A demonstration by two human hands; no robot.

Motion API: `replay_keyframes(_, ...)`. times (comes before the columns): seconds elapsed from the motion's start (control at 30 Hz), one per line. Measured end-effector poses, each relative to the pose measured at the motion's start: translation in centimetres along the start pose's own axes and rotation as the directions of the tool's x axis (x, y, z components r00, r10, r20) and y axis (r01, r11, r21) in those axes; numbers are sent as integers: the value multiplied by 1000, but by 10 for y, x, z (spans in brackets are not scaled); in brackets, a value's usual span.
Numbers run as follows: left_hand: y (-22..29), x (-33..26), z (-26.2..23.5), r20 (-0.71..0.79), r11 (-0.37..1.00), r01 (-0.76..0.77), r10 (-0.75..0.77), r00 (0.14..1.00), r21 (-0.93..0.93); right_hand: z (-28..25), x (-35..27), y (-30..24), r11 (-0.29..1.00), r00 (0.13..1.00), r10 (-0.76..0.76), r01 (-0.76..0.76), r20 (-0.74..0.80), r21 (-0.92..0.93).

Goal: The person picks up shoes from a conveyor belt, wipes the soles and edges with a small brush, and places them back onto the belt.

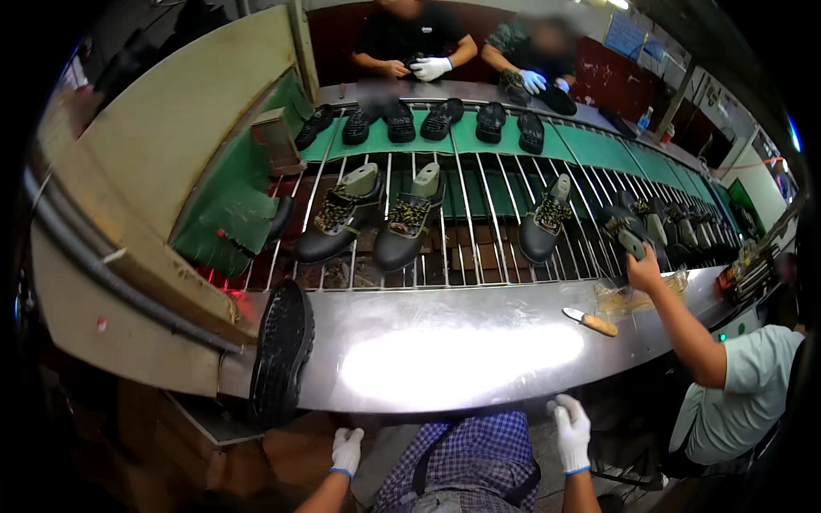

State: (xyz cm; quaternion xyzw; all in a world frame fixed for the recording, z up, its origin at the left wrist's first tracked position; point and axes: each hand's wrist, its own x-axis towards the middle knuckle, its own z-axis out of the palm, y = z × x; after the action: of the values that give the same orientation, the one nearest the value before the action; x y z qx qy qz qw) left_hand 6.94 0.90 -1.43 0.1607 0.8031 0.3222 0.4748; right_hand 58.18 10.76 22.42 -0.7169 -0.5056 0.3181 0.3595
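My left hand (347,451) in a white glove hangs below the steel table's (445,350) front edge, fingers loosely apart, holding nothing. My right hand (571,432), also gloved, is raised just under the edge on the right, empty. A black shoe sole (280,350) leans over the table's left corner, the nearest thing to my left hand. Two black boots with patterned laces (340,218) (409,220) stand on the wire conveyor (479,197) beyond the table, and a third boot (546,224) to their right.
A knife with a wooden handle (590,321) lies on the table at right. A person at right reaches a hand (643,269) to a boot. Two people at the far side handle shoes; several black soles (440,120) lie on the green belt. A beige housing (180,128) rises at left.
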Motion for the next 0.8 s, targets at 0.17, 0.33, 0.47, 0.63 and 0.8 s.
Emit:
replay_keyframes(0.17,203,-227,-45,41,716,-590,648,761,-373,-77,7,-221,715,736,-672,674,80,-187)
replay_keyframes(0.33,376,-325,-118,28,-312,-920,944,-328,-239,-81,-4,-373,215,258,-932,959,255,-186)
replay_keyframes(0.47,458,-384,-148,520,-595,-803,675,-523,-35,-74,-7,-426,48,109,-944,979,312,-198)
replay_keyframes(0.63,498,-414,-146,768,-666,-743,508,-390,63,-83,4,-451,-11,49,-952,981,303,-193)
replay_keyframes(0.8,525,-398,-132,822,-681,-732,421,-384,7,-104,15,-444,71,157,-940,958,302,-278)
